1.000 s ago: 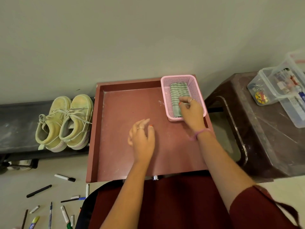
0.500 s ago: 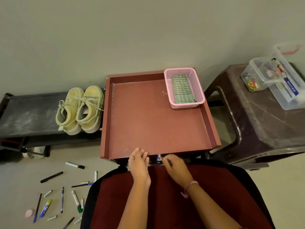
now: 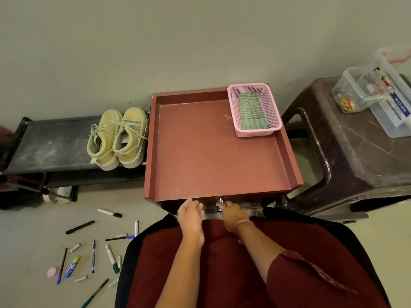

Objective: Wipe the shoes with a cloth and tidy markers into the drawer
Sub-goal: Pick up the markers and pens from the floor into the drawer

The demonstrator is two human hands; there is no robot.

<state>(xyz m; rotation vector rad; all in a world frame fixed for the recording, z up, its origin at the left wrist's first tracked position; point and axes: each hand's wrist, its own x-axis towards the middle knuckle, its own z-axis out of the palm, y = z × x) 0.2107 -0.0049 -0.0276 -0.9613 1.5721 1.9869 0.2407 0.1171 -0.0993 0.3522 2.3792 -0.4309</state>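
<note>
pink basket (image 3: 273, 107) | brown stool (image 3: 347, 156) | clear boxes (image 3: 375, 94) | black rack (image 3: 51, 145)

I see a red-brown cabinet top (image 3: 200, 152) with raised edges carrying a pink basket (image 3: 275, 112) in its far right corner, a striped green cloth (image 3: 251, 111) folded inside. Left of it, a low black rack (image 3: 51, 143) holds a pair of yellowish shoes (image 3: 117, 138) at its right end, just beside the cabinet; right of it, a dark brown stool (image 3: 347, 156) bears clear plastic boxes (image 3: 373, 94). On the floor (image 3: 29, 230) at lower left I count scattered markers (image 3: 110, 212) and pens, plus a small pink round item (image 3: 53, 272).
</note>
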